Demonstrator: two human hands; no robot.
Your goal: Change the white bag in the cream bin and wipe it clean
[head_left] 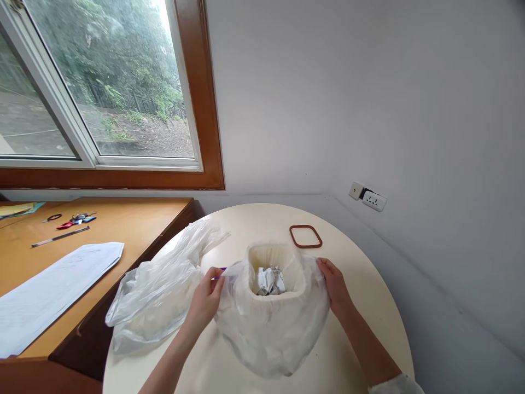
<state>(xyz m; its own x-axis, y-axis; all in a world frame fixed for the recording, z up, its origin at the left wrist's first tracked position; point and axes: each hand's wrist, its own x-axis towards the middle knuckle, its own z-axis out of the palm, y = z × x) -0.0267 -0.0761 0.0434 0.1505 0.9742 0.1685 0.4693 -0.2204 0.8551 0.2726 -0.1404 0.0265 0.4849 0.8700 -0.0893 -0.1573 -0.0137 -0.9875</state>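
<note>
A small trash bin (276, 296) stands upright on the round table, lined with a translucent plastic bag (273, 339) whose edge is folded outward and hangs loosely around it. Crumpled white paper (270, 280) lies inside. At the bin's left, my left hand (208, 293) pinches the bag's edge with the purple drawstring (219, 272) showing by the fingers. On the opposite side my right hand (334, 282) grips the bag's edge, thumb and fingers closed on it. The bag hides the bin's outer wall.
A loose clear plastic bag (164, 290) lies on the round table (369, 306) at left. Behind the bin rests a brown square ring (305, 246). The wooden desk (139, 216) holds paper sheets (61, 290), a pen (61, 236) and scissors (68, 223). A wall socket (374, 201) is at right.
</note>
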